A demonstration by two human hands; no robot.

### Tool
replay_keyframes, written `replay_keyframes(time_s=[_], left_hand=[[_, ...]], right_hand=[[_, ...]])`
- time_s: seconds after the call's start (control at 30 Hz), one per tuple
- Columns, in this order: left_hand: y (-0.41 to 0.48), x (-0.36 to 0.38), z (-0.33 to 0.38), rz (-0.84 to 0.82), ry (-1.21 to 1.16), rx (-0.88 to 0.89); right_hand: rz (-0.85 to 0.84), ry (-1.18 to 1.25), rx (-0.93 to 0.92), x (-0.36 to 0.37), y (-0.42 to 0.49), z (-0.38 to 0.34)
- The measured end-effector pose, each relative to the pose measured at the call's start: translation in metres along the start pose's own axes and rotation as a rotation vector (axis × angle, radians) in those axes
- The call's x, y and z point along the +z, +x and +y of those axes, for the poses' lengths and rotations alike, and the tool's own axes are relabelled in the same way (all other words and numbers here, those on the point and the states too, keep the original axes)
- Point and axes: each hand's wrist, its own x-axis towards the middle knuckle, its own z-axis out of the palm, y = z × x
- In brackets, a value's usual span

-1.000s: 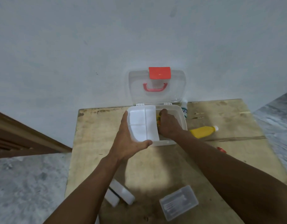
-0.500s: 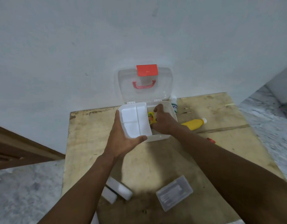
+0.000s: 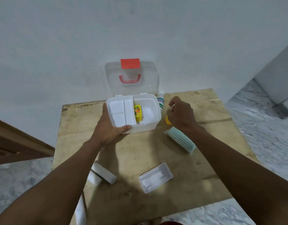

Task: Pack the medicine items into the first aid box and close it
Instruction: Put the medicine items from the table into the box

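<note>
Single view, head-worn wide-angle camera, looking forward and steeply down onto the wooden worktop (image 3: 156, 151) from its near edge. Faces the pale wall (image 3: 140, 30) that the worktop's far edge meets. Close range: both forearms enter from the bottom corners and fill the lower frame, left hand (image 3: 107, 129) and right hand (image 3: 182, 114) land near centre. Open box (image 3: 149, 125) sits by the far edge, mid-frame. Floor shows past the left and right edges. Edges curve from lens distortion.
</note>
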Motion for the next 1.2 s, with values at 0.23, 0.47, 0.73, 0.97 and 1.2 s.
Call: replay_keyframes(time_s=[0.23,0.47,0.73,0.97,1.2], left_hand=[[-0.002,0.006,0.004,0.021,0.062,-0.016],[0.0,0.007,0.0,0.018,0.064,-0.084],[-0.002,0.005,0.004,0.013,-0.018,-0.083],[-0.003,0.001,0.003,-0.011,-0.097,-0.089],[-0.001,0.0,0.0,-0.009,-0.132,-0.059]], right_hand=[[-0.367,-0.252,0.026,0.015,-0.033,0.067],[-0.369,-0.415,-0.065,0.028,-0.043,0.078],[-0.218,-0.258,0.031,-0.002,-0.038,0.045],[-0.07,-0.109,-0.026,-0.034,-0.025,-0.012],[-0.159,-0.352,-0.111,-0.015,0.0,-0.043]])
